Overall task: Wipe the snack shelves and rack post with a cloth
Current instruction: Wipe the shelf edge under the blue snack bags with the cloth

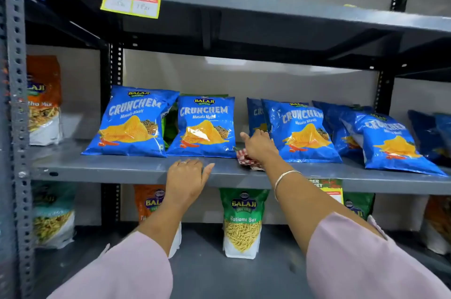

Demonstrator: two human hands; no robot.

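Checked cloth (247, 160) under right hand (258, 146) (fingers clutching it), left hand (186, 180) flat, open.

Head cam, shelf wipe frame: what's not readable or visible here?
- Red-and-white checked cloth: mostly hidden under the right hand.
- Handwritten prices on the yellow shelf tag: too blurred to read.
- Green packet behind the blue Crunchem chip bags: hidden, label unreadable.
- Lower yellow shelf tag: partly hidden behind the right forearm.
- Grey perforated rack post: cut off at the left edge.
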